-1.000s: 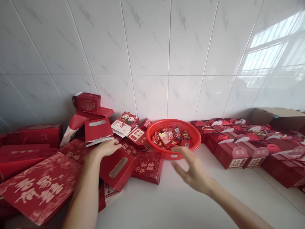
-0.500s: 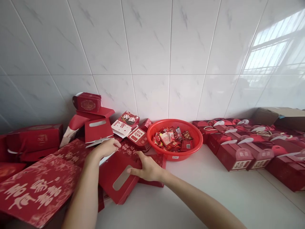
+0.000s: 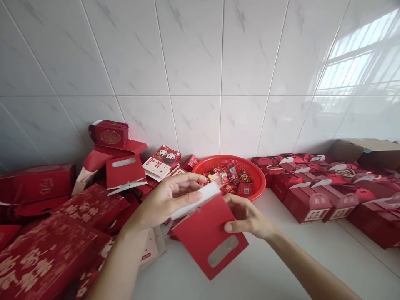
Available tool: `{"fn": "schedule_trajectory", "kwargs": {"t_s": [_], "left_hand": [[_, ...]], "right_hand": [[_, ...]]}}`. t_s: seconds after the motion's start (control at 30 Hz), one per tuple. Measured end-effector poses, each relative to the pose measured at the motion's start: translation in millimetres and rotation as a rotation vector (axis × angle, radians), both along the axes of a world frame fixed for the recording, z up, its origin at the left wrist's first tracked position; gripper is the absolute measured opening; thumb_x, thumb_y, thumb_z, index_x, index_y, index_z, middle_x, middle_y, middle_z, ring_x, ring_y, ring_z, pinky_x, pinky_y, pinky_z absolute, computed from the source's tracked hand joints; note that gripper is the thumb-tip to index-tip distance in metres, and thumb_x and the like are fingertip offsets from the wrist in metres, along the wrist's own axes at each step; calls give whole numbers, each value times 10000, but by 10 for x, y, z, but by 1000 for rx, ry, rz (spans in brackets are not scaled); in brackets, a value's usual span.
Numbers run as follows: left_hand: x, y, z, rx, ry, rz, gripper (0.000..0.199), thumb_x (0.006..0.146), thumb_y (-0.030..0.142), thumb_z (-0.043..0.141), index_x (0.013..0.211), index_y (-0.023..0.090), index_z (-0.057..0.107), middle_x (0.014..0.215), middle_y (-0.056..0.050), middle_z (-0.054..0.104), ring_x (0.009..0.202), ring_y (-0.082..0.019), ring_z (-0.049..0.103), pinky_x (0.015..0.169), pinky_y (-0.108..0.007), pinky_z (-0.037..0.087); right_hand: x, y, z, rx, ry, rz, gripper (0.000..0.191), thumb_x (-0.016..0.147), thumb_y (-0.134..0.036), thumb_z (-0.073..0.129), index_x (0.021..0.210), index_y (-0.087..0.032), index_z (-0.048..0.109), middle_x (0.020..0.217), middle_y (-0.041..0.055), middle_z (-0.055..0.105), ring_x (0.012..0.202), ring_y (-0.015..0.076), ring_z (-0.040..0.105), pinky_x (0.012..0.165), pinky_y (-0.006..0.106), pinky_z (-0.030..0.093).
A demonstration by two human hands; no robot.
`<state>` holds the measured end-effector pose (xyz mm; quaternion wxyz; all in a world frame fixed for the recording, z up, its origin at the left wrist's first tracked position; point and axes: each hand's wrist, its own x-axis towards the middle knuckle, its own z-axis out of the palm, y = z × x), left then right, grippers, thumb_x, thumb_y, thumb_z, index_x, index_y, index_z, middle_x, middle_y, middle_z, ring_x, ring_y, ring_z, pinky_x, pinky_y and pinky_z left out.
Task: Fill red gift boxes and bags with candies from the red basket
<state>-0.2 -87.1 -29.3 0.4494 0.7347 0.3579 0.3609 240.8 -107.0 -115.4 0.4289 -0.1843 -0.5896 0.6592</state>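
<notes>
The half-curled right hand (image 3: 250, 218) is holding a red box (image 3: 206, 231) (the left hand (image 3: 167, 202) is pinching its white part (image 3: 210, 191)).

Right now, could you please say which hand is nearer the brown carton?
Right: the right hand is in front and left of the brown carton; the left hand is farther left.

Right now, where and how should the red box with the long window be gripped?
Probably by the right edge of the red box, from the right: the tilted face leaves room there for a thumb in front and fingers behind, clear of the window below, as the right hand has it. The left hand is at the white flap along the upper edge.
</notes>
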Motion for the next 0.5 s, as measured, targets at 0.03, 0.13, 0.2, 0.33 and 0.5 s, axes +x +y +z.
{"fn": "schedule_trajectory", "kwargs": {"t_s": [0.03, 0.13, 0.2, 0.33, 0.5], "left_hand": [[55, -16, -30, -14, -19, -46, 325, 835, 398, 743, 1113, 235, 707, 1099, -56, 729, 956, -201, 692, 772, -256, 553], [255, -81, -126, -7, -65, -127, 245, 881, 369, 702, 1082, 228, 690, 1011, -27, 710, 918, -166, 670, 764, -223, 524], [401, -147, -183, 7, -86, -161, 174, 897, 359, 687, 996, 216, 674, 904, 2, 675, 862, -137, 642, 746, -199, 498], [614, -280, -255, -1, -132, -216, 166, 925, 351, 645, 874, 194, 652, 833, 13, 642, 785, -116, 599, 710, -189, 475], [666, -203, -353, 35, -58, -205, 163, 942, 330, 605, 925, 192, 690, 911, -11, 705, 839, -143, 634, 736, -213, 484]], "right_hand": [[97, -44, -45, 8, 4, -33, 371, 753, -255, 850, 1065, -195, 657, 1044, 55, 709, 964, 211, 673, 839, 332, 539], [338, -184, -188, 19, -64, -121, 542, 734, -275, 860, 1224, -213, 636, 1103, 78, 714, 986, 236, 677, 864, 367, 552], [480, -285, -230, 40, -134, -176, 595, 733, -287, 860, 1275, -214, 628, 1109, 88, 718, 966, 240, 682, 840, 359, 563], [764, -431, -174, 158, -235, -300, 523, 795, -275, 814, 1287, -243, 637, 1025, 72, 724, 908, 215, 682, 822, 331, 572], [798, -377, -310, 236, -373, -411, 470, 821, -307, 795, 1262, -237, 646, 1055, 74, 696, 940, 218, 667, 879, 357, 568]]}}
